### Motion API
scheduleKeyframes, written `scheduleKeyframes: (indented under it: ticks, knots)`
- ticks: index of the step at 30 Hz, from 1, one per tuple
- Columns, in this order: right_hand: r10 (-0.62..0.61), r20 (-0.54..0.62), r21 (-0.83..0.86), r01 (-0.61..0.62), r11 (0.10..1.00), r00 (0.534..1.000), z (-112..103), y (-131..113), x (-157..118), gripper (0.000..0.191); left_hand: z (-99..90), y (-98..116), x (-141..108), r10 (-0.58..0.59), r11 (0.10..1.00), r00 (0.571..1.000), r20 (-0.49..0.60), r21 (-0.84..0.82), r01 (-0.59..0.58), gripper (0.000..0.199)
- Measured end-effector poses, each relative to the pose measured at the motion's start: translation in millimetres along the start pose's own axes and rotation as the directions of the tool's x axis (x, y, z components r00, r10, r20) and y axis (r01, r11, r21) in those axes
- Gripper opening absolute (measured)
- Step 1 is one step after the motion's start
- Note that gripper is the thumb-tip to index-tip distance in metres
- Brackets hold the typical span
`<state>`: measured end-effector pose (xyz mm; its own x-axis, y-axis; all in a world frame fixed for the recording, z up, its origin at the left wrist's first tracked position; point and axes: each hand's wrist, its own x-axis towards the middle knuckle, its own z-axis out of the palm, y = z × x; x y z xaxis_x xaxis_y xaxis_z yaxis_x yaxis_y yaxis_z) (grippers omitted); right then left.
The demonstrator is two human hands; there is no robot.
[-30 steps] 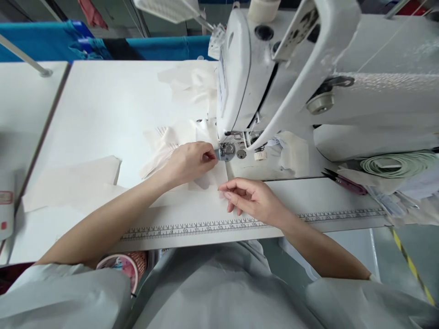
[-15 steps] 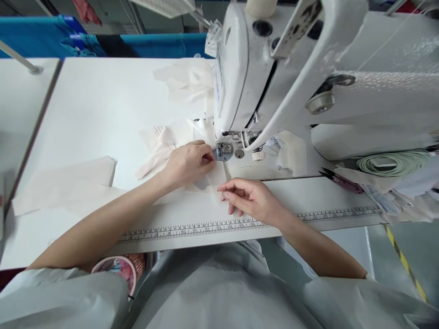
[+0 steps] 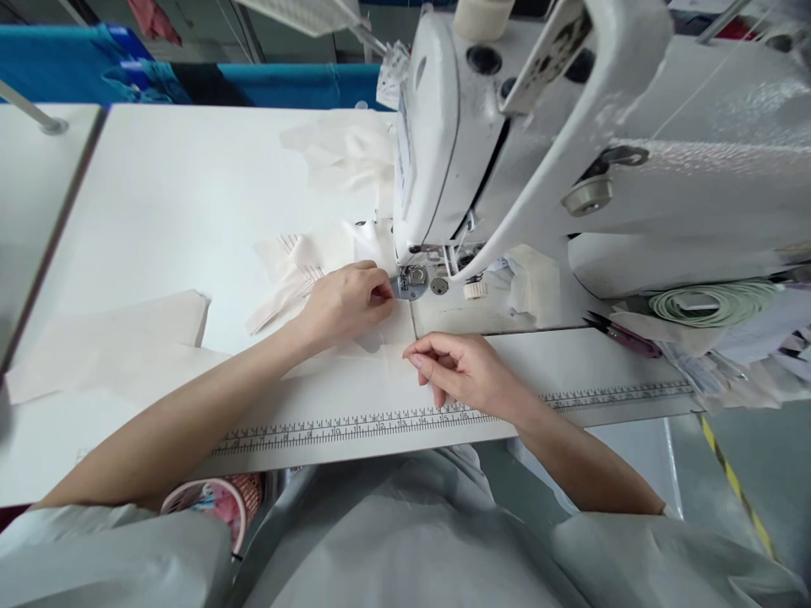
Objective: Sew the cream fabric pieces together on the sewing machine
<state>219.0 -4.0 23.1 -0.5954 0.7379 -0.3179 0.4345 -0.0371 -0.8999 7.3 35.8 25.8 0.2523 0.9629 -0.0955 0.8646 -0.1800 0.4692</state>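
Note:
A pale, thin fabric piece (image 3: 380, 338) lies on the table in front of the sewing machine's needle plate (image 3: 413, 283). My left hand (image 3: 351, 304) is closed in a pinch on this fabric, just left of the plate. At the fabric's right corner, my right hand (image 3: 453, 367) pinches with thumb and forefinger, its other fingers curled. The white sewing machine (image 3: 431, 143) stands over the plate. Left of the plate lies a crumpled pale piece with dark stripes (image 3: 291, 274).
Flat pale pieces (image 3: 120, 338) lie at the left, more fabric (image 3: 348, 143) behind. A printed ruler (image 3: 355, 426) follows the front edge. Dark-tipped snips (image 3: 624, 333) and a green coil (image 3: 713, 302) are at the right. A pink basket (image 3: 244, 498) stands below.
My right thumb and forefinger have come together at the fabric's corner. My left hand has hardly moved. The whole view has shifted slightly.

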Motion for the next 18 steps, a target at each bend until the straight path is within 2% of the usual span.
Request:
scheduleKeyframes:
  ticks: [2,3,5,7,9,12,15,18]
  knots:
    - [-0.15,-0.113,-0.234,0.121,0.965,0.982,-1,4,0,0.022,0.5,0,0,-0.007,1.0,1.0,-0.003,0.005,0.007,0.014]
    - [-0.247,-0.169,-0.38,0.168,0.91,0.954,-1,6,1,0.024,0.8,0,0,-0.01,1.0,1.0,-0.005,0.007,0.01,0.013]
    - [-0.412,-0.216,-0.64,0.19,0.744,0.885,1,10,2,0.028,1.3,0,0,-0.014,1.0,1.0,-0.008,0.009,0.014,0.013]
    - [-0.491,-0.198,-0.802,0.147,0.579,0.848,3,12,4,0.032,1.9,-1,0,-0.013,1.0,1.0,-0.011,0.006,0.013,0.012]
    - [-0.514,-0.16,-0.885,0.108,0.453,0.843,5,13,4,0.035,2.4,-1,0,-0.013,1.0,1.0,-0.011,0.002,0.013,0.012]
    - [-0.53,-0.119,-0.932,0.089,0.351,0.84,8,12,4,0.037,3.0,-1,1,-0.024,1.0,1.0,-0.01,-0.001,0.024,0.012]
    - [-0.534,-0.112,-0.944,0.079,0.321,0.838,10,11,4,0.037,3.3,0,1,-0.031,1.0,0.999,-0.014,0.001,0.031,0.012]
    - [-0.524,-0.119,-0.942,0.072,0.329,0.843,11,11,5,0.036,2.9,0,1,-0.031,1.0,0.999,-0.013,0.001,0.031,0.012]
